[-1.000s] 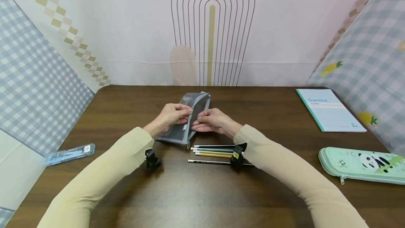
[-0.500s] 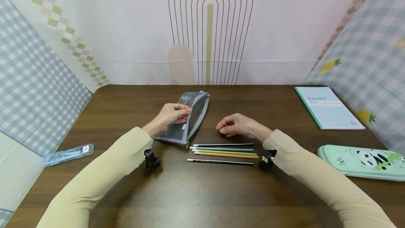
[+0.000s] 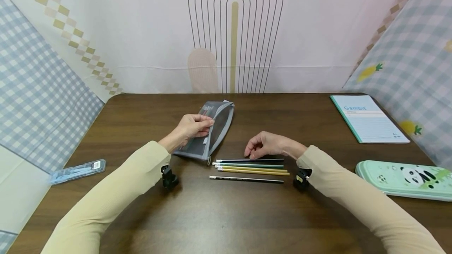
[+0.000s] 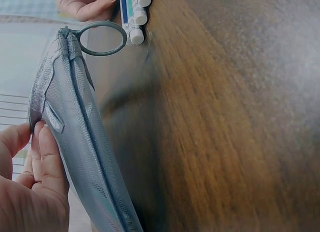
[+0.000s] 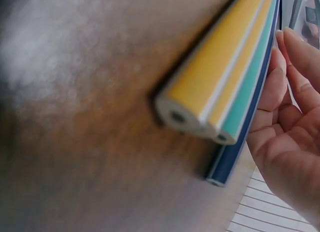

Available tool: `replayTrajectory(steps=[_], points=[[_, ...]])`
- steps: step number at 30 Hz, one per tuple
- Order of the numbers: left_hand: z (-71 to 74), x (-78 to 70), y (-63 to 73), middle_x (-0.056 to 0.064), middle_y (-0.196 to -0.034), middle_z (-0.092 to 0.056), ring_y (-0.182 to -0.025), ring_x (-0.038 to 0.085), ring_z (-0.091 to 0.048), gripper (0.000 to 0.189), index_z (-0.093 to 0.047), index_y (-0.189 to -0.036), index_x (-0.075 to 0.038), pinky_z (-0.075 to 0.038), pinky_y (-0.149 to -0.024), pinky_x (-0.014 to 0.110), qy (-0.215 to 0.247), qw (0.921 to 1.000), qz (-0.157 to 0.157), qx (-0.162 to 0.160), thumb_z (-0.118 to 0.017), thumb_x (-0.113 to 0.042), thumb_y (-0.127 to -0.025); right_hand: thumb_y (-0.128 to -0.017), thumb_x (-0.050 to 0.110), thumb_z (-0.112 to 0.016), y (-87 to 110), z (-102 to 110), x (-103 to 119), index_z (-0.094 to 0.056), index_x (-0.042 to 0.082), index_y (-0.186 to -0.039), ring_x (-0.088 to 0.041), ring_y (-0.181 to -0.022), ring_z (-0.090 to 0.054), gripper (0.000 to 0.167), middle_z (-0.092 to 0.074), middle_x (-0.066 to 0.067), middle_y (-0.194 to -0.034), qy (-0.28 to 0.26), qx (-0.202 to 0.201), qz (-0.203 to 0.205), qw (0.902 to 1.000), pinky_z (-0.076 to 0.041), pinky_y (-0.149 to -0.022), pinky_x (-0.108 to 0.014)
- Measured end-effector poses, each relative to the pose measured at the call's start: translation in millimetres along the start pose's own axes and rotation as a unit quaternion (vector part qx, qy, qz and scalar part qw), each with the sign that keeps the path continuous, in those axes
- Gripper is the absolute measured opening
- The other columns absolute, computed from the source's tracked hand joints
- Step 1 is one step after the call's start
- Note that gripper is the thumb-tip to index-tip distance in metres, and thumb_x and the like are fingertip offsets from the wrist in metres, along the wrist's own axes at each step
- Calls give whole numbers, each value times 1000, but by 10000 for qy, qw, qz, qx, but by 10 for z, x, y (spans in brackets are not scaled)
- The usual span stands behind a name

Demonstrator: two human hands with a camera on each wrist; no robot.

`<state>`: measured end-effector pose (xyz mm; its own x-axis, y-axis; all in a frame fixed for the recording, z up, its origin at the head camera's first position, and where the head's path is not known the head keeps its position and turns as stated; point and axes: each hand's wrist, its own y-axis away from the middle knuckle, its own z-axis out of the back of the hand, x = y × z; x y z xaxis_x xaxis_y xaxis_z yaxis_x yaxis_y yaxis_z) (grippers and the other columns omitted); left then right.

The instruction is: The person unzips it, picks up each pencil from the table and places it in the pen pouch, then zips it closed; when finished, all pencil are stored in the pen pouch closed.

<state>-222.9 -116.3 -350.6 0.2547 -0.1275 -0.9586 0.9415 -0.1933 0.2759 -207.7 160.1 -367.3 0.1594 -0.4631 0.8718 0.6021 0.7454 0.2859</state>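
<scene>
A grey mesh zip pouch (image 3: 195,140) lies slanted at the middle of the table with its mouth gaping. My left hand (image 3: 188,129) pinches the near edge of that mouth between thumb and fingers; in the left wrist view, a ring (image 4: 102,39) hangs at the zip's end. Beside the pouch lies a row of pencils: a dark blue pencil (image 3: 265,160), a green pencil (image 3: 254,166) and yellow pencils (image 3: 257,170). My right hand (image 3: 270,144) is lowered just behind the dark blue pencil, fingers bent and holding nothing; whether the fingertips touch it I cannot tell.
A single black pencil (image 3: 247,179) lies nearer to me. To the right are a notebook (image 3: 369,118) and a green panda pencil case (image 3: 406,179). A clear blue pack (image 3: 77,171) sits at the left table edge. A patterned cloth (image 3: 148,30) stands behind the table.
My right hand has left the pouch's mouth, moved right and come down beside the pencils. The left hand keeps its pinch on the pouch, whose mouth now gapes wider.
</scene>
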Motion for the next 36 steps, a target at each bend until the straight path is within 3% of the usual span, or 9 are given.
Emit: replayTrajectory(steps=[9,29,36], points=[[3,7,0,-7,-67,-63,-60,3,-57,25,-61,-109,6,-54,-57,16,-1,10000,44,-27,-64,-9,-90,-84,-2,-66,4,-17,16,-65,-5,-94,-9,-68,-50,11,-61,0,-78,338,172,238,9990,-44,-60,-18],[7,18,-2,-8,-68,-64,-60,3,-57,30,-59,-113,9,-54,-58,16,12,10000,-20,29,-64,-9,-89,-82,-2,-67,-15,-64,119,-64,-1,-85,-7,-65,-47,4,-55,2,-73,1506,186,446,9874,-41,-57,-17],[9,6,4,-8,-67,-64,-60,3,-58,27,-60,-111,8,-54,-58,16,-1,10000,19,-17,-63,-9,-90,-84,-1,-64,17,-90,131,-62,-2,-87,-7,-65,-47,4,-55,0,-74,1626,60,443,9857,-42,-57,-18]])
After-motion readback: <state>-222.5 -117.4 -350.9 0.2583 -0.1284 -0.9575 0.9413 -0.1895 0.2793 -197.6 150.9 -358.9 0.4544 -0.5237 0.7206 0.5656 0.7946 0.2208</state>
